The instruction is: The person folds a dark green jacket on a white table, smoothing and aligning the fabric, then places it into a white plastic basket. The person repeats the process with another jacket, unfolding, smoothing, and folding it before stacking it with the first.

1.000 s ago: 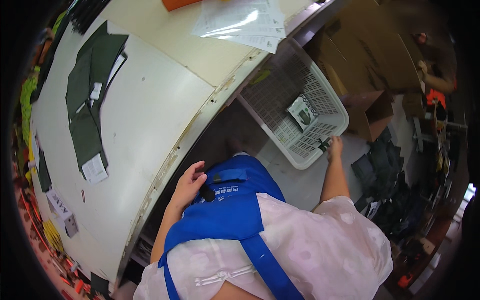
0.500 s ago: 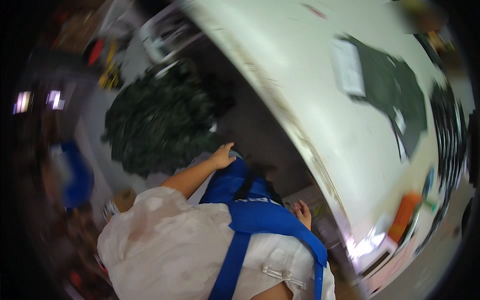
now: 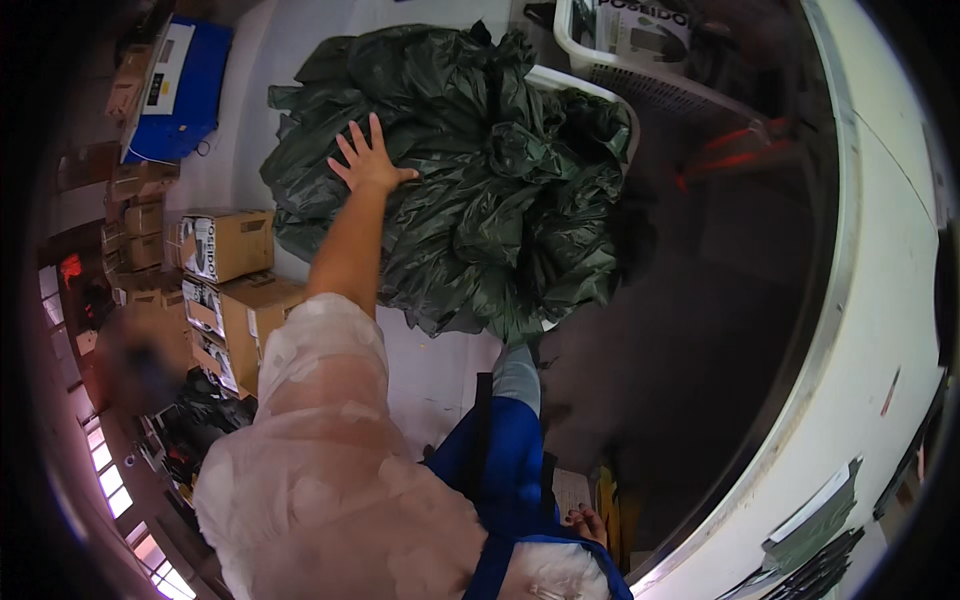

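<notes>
Left hand (image 3: 372,170): grip open, fingers spread wide, thumb out to the right, palm down over the left part of a dark green bundle (image 3: 480,185). Can't tell if the palm presses on it or sits just above. Nothing seen pinched between the fingers. Forearm reaches far from a sheer white sleeve (image 3: 335,350).

Right hand (image 3: 590,522): near edge, beside the blue apron (image 3: 505,455), partly hidden. Fingers look bent; can't tell whether its grip is closed or holds anything.

Bundle: big, crumpled, thin shiny material, far-middle of the scene, above the floor (image 3: 410,375). White basket (image 3: 633,130) shows at its far right edge; bundle covers most of it.

Second white basket (image 3: 625,75), slatted, farther right, just beyond the first. Printed package (image 3: 640,35) inside, pale with a dark picture.

Right side: white desk (image 3: 860,300), curved by the lens. Flat dark green piece (image 3: 820,520) at its near end, dark strips (image 3: 825,570) next to it.

Left side: stacked brown cartons (image 3: 245,245) near the bundle, blue box (image 3: 190,95) farther off.
</notes>
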`<state>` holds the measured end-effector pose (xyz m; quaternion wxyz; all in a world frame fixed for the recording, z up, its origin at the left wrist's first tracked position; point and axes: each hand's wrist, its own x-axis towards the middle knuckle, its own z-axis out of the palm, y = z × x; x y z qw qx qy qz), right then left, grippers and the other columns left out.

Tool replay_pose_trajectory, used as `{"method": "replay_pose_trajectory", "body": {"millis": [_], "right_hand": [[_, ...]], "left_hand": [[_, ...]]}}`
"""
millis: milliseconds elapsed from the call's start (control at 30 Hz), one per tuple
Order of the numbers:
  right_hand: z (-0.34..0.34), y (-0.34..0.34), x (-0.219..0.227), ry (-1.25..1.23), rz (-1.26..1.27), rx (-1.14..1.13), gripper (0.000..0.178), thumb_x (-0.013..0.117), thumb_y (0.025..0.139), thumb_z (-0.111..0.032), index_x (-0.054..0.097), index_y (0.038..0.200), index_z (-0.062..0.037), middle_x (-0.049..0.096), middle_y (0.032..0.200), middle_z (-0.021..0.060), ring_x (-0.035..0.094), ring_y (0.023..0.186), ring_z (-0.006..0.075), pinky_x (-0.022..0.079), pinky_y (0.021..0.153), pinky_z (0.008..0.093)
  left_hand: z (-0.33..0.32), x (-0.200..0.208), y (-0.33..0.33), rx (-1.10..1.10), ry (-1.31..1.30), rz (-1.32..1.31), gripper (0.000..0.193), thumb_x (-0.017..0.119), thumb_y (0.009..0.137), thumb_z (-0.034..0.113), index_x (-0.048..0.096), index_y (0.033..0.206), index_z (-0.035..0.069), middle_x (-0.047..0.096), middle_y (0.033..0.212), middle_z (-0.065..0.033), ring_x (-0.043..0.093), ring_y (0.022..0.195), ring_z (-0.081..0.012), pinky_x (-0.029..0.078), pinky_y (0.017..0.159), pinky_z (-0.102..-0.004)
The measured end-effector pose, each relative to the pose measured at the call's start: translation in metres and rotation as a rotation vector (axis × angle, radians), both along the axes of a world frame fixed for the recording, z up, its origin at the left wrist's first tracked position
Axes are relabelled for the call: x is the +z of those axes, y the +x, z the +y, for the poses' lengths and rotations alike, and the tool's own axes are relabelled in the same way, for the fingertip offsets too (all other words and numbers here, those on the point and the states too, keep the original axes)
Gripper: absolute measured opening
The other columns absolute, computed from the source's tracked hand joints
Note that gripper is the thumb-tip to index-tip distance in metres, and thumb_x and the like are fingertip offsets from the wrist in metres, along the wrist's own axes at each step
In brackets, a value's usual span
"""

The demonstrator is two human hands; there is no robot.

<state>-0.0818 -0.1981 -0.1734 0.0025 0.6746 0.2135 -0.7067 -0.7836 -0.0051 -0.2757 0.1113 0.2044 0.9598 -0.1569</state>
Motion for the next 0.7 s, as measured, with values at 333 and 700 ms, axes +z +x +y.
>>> {"method": "replay_pose_trajectory", "body": {"millis": [333,700], "right_hand": [[0.096,-0.111,-0.016,-0.093,-0.001,0.194,0.034,0.056,0.095,-0.011,0.049,0.127,0.0009,0.062,0.110,0.0082,0.058,0.101,0.0162,0.044,0.093,0.0276],[0.187,-0.210,-0.012,-0.062,0.326,-0.162,0.065,0.048,0.092,-0.056,0.044,0.135,-0.0065,0.053,0.127,0.0146,0.055,0.109,0.0241,0.044,0.093,0.0378]], "left_hand": [[0.109,-0.121,0.098,-0.044,0.482,-0.456,0.103,0.081,0.069,0.041,0.019,0.150,0.025,0.011,0.156,-0.0160,0.014,0.143,-0.0380,0.031,0.110,-0.0479],[-0.042,0.090,0.212,-0.122,0.703,-1.741,0.079,0.083,0.068,0.014,0.044,0.136,0.002,0.053,0.130,-0.0132,0.052,0.118,-0.0238,0.038,0.103,-0.0367]]}}
